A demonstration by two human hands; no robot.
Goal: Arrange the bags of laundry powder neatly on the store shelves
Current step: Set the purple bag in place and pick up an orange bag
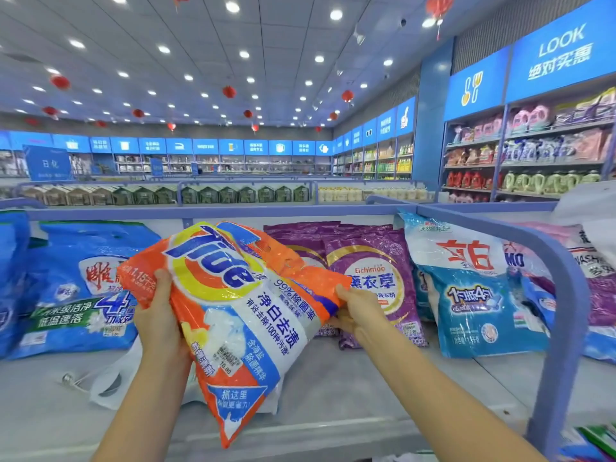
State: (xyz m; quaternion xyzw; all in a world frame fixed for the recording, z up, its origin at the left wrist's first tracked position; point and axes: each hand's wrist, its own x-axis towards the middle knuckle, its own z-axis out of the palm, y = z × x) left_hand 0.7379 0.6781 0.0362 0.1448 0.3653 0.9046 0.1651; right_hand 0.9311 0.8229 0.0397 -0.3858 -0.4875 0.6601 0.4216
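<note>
Both hands hold one bag in the middle of the frame. The left hand (159, 316) grips the left edge of the orange Tide laundry powder bag (240, 315), with its thumb laid across the front of the pack and the other fingers hidden behind it. The right hand (358, 311) clasps the bag's right edge, its fingers curled round the rim. The bag is tilted, with the Tide logo toward the upper left and the bottom corner pointing to the lower centre. It is lifted off the grey shelf surface (333, 388), in front of the row of bags.

Behind it, other laundry powder bags lean along the back of the shelf. A blue bag (83, 288) sits at the left of the frame. Purple Eichimoo bags (373, 281) stand just right of centre, partly hidden by the Tide bag and the right hand. A white-and-blue bag (466, 295) is further right. At the right edge, past a curved blue rail (563, 295), lie pink and purple bags (596, 295).

A white plastic bag (113, 388) lies on the shelf at lower left, partly under the Tide bag. Wall shelves (526, 155) stocked with packs fill the upper right, and red lanterns (229, 92) hang from the ceiling.
</note>
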